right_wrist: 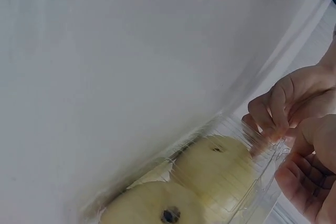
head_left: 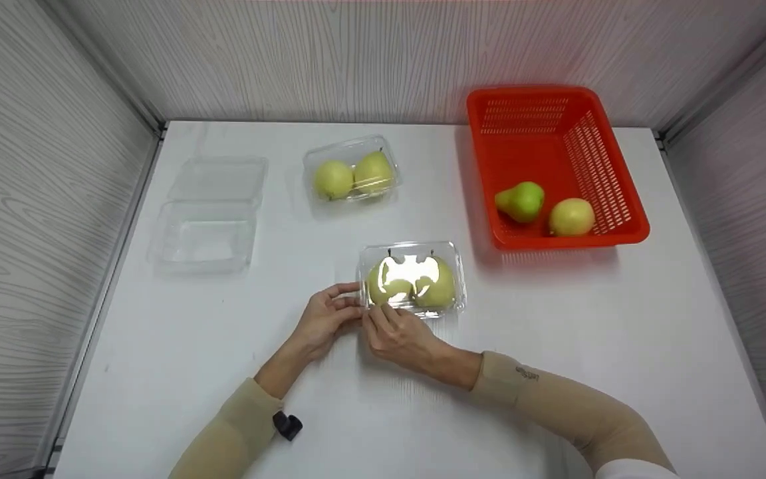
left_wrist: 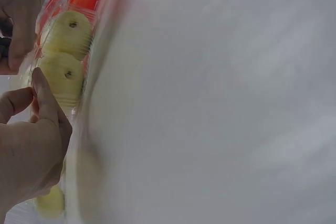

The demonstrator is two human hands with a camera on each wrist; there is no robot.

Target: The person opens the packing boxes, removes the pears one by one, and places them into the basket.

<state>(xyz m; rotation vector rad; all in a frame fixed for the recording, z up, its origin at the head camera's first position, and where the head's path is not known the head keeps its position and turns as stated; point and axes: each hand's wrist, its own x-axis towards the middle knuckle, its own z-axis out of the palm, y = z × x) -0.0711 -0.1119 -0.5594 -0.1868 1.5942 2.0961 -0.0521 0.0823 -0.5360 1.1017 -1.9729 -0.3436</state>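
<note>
A clear plastic clamshell box [head_left: 461,283] with its lid down lies in the middle of the table. Inside are two yellow-green pears [head_left: 439,289], stems pointing away in the head view. My left hand [head_left: 320,322] pinches the box's near left corner between thumb and fingers. Beside it, my right hand [head_left: 399,339] has curled fingers gripping the front rim close to that same corner. From the right wrist view, both hands meet at the box's edge, next to a pear [right_wrist: 212,174]. The exact fingertip contact is partly hidden.
Farther back stands another clear box [head_left: 350,150] holding two yellow-green pears. An open clear clamshell [head_left: 207,239] lies at the left with nothing in it. At the back right, a red basket [head_left: 572,241] holds a green pear [head_left: 522,201] and a pale yellow fruit [head_left: 572,217].
</note>
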